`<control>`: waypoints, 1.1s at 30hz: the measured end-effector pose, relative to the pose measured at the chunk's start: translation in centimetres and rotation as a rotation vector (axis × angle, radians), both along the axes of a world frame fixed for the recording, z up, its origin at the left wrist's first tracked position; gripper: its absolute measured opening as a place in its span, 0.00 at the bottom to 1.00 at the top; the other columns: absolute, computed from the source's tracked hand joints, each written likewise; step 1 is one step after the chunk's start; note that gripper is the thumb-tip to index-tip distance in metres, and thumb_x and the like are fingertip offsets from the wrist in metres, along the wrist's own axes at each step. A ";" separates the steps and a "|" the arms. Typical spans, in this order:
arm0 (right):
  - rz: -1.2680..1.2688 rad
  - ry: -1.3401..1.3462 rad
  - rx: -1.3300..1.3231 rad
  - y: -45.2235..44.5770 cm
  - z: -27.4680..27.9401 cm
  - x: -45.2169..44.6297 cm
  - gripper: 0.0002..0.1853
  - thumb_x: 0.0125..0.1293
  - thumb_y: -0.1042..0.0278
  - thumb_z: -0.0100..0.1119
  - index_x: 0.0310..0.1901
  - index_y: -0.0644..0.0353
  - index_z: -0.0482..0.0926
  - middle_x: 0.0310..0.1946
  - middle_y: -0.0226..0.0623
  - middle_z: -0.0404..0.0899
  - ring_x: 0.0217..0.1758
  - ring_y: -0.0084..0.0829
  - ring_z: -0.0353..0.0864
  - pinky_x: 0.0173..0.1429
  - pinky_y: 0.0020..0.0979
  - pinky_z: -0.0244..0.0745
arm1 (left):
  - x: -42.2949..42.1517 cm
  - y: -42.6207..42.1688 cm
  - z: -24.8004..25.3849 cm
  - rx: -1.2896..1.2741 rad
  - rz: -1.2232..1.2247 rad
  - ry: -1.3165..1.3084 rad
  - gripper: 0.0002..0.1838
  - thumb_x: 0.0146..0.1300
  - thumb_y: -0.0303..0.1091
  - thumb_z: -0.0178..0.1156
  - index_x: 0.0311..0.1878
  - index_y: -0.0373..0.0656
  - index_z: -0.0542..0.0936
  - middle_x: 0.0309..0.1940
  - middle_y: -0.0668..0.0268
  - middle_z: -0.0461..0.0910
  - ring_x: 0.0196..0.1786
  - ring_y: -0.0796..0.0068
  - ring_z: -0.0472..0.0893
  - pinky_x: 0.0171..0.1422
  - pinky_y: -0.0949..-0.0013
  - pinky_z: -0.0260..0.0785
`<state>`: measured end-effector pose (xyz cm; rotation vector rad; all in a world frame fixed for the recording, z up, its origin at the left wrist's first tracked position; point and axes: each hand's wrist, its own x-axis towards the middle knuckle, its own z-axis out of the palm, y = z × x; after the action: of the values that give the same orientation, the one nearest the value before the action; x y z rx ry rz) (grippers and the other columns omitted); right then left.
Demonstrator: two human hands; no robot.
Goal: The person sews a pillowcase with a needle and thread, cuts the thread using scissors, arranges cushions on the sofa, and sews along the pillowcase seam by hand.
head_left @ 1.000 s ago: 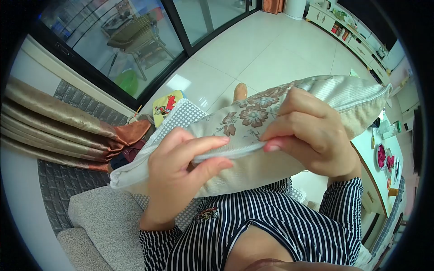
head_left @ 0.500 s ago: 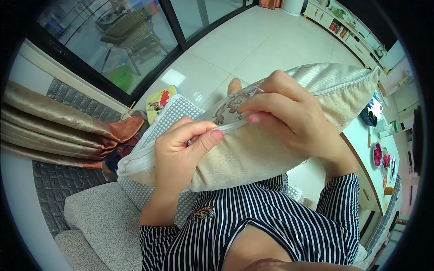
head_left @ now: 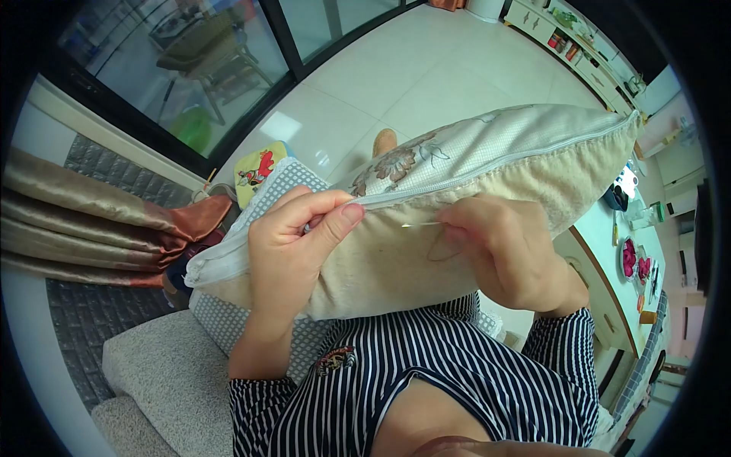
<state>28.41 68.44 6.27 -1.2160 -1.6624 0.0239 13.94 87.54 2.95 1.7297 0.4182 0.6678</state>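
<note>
A cushion lies across my lap, its plain beige side facing me and a flowered pale side beyond. Along its upper edge runs a white zipper. My left hand pinches the cushion's edge by the zipper between thumb and fingers. My right hand, somewhat blurred, is closed on a thin sewing needle just in front of the beige cloth, its tip pointing left. A loop of thread hangs beneath the needle. Whether the needle touches the cloth I cannot tell.
To the right stands a white table with pink flowers and small items. A grey sofa is at the lower left, near a gathered curtain. A yellow cartoon-printed stool stands beyond, by the sliding glass door.
My right hand has moved down from the zipper edge to in front of the beige side, bringing the needle into sight. My left hand keeps its pinch; the view has shifted slightly.
</note>
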 end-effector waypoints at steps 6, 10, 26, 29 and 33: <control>0.003 0.023 -0.009 1.1 -0.6 0.2 0.09 0.59 0.66 0.57 0.35 0.62 0.71 0.20 0.33 0.67 0.20 0.29 0.68 0.21 0.28 0.67 | 0.1 0.3 -0.1 0.036 0.012 0.005 0.07 0.59 0.22 0.69 0.40 0.30 0.85 0.29 0.72 0.76 0.31 0.87 0.70 0.35 0.82 0.59; 0.006 0.037 -0.009 1.5 -0.9 0.6 0.09 0.59 0.66 0.57 0.35 0.62 0.71 0.20 0.33 0.67 0.20 0.29 0.68 0.20 0.28 0.67 | 0.1 0.3 -0.1 0.033 0.012 0.008 0.07 0.59 0.22 0.69 0.40 0.30 0.85 0.29 0.73 0.76 0.31 0.87 0.69 0.35 0.83 0.58; 0.018 0.077 0.001 1.5 -1.4 0.5 0.09 0.60 0.65 0.56 0.36 0.62 0.71 0.20 0.32 0.67 0.19 0.28 0.68 0.20 0.27 0.67 | -0.5 -0.6 0.0 0.318 0.055 0.015 0.12 0.53 0.23 0.74 0.42 0.37 0.86 0.28 0.74 0.73 0.29 0.86 0.66 0.33 0.81 0.57; 0.025 0.079 0.000 1.4 -1.3 0.2 0.09 0.61 0.65 0.56 0.36 0.62 0.71 0.20 0.32 0.67 0.19 0.28 0.68 0.20 0.27 0.67 | -0.2 -0.7 -0.3 0.399 0.053 -0.021 0.14 0.50 0.23 0.75 0.42 0.39 0.86 0.27 0.75 0.73 0.29 0.86 0.64 0.32 0.80 0.55; 0.033 0.083 0.000 1.2 -1.6 -0.2 0.09 0.61 0.65 0.56 0.36 0.61 0.71 0.20 0.32 0.67 0.19 0.28 0.68 0.20 0.27 0.67 | 0.0 -0.8 -0.5 0.394 0.067 -0.049 0.13 0.50 0.23 0.76 0.40 0.39 0.86 0.27 0.75 0.74 0.28 0.86 0.64 0.31 0.80 0.55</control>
<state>28.20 69.62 4.66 -1.1723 -1.6096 0.0936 13.93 86.77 2.44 2.0710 0.3258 0.8842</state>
